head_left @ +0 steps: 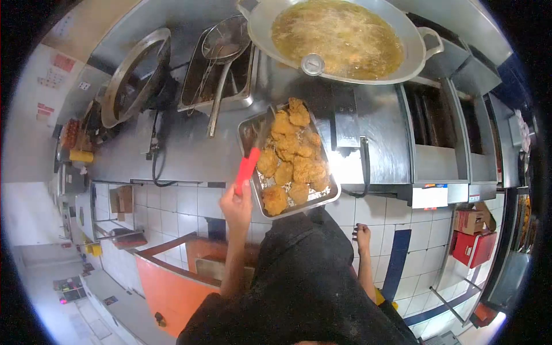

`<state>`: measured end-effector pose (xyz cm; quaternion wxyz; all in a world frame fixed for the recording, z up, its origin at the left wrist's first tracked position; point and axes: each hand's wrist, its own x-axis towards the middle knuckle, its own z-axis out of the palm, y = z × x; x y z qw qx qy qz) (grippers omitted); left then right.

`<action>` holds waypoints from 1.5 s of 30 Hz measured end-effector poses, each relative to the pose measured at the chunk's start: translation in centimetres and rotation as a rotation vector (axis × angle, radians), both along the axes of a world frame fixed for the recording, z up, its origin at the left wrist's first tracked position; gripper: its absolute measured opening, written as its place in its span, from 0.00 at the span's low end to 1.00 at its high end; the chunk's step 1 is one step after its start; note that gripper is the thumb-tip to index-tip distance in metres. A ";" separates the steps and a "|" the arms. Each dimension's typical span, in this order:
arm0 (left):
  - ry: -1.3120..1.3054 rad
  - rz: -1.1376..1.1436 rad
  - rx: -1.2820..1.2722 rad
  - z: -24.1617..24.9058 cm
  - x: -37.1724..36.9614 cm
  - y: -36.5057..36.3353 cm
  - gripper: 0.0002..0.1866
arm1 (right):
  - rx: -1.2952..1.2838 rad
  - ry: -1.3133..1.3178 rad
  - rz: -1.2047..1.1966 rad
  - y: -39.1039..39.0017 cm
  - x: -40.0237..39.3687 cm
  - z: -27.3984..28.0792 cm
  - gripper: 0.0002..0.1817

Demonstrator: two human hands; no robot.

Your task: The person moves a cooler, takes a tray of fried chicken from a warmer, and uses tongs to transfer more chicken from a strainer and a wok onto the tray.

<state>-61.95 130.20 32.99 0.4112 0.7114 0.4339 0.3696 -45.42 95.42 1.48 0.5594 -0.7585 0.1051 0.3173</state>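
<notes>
My left hand (237,208) is wrapped around the red handle of a red-handled metal tool (247,171). The tool's metal end reaches over the left side of a metal tray (336,192), and motion and glare keep its exact shape from showing. Several pieces of golden-brown fried chicken (296,155) are heaped in the tray, which sits at the counter's front edge and overhangs toward my body. Down by my right side hangs my right hand (362,234), fingers curled in, with nothing visible in it.
Beyond the tray, a large wok (411,63) of bubbling oil (339,37) has a dial thermometer (312,64) at its near rim. A strainer (220,109) lies across a deep pan (241,102). Farther left stands a big metal ring (118,95). An orange cabinet (167,287) is behind my left arm.
</notes>
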 end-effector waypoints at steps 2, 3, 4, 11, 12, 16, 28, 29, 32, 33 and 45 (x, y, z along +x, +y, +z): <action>-0.013 -0.031 -0.070 -3.4 -1.2 1.2 0.12 | -0.004 -0.036 -0.005 0.0 1.1 0.0 0.16; -0.030 -0.052 -0.150 -4.7 -1.9 2.1 0.13 | 0.007 -0.029 -0.016 0.3 1.2 0.6 0.16; -0.022 -0.058 -0.145 -5.2 -2.1 3.3 0.13 | 0.017 -0.027 -0.026 0.9 1.9 1.7 0.16; 0.256 -0.302 -0.560 -4.8 -2.2 14.6 0.26 | 0.137 -0.032 0.042 6.8 2.3 8.4 0.17; 0.263 -0.317 -0.558 -5.6 -2.5 16.1 0.26 | 0.138 -0.030 0.026 7.1 2.1 9.2 0.17; 0.565 -0.508 -0.488 -4.9 0.2 19.2 0.35 | 0.188 -0.070 -0.072 9.5 0.1 9.9 0.17; 0.837 -0.855 0.130 -2.8 1.7 18.8 0.43 | 0.396 0.136 -0.373 21.1 -12.0 14.9 0.31; 0.772 -0.874 0.178 -2.9 1.3 19.6 0.43 | 0.363 0.097 -0.390 21.7 -12.8 14.4 0.31; 0.801 -0.990 0.008 -0.5 -0.1 21.6 0.40 | 0.323 0.023 -0.441 23.2 -13.8 14.8 0.26; 0.793 -0.997 0.019 -1.2 -0.6 22.7 0.40 | 0.275 -0.031 -0.433 23.4 -14.3 14.8 0.23; 0.580 -1.088 -0.924 -4.3 2.2 24.0 0.23 | 0.299 -0.214 -0.415 23.7 -14.4 14.2 0.08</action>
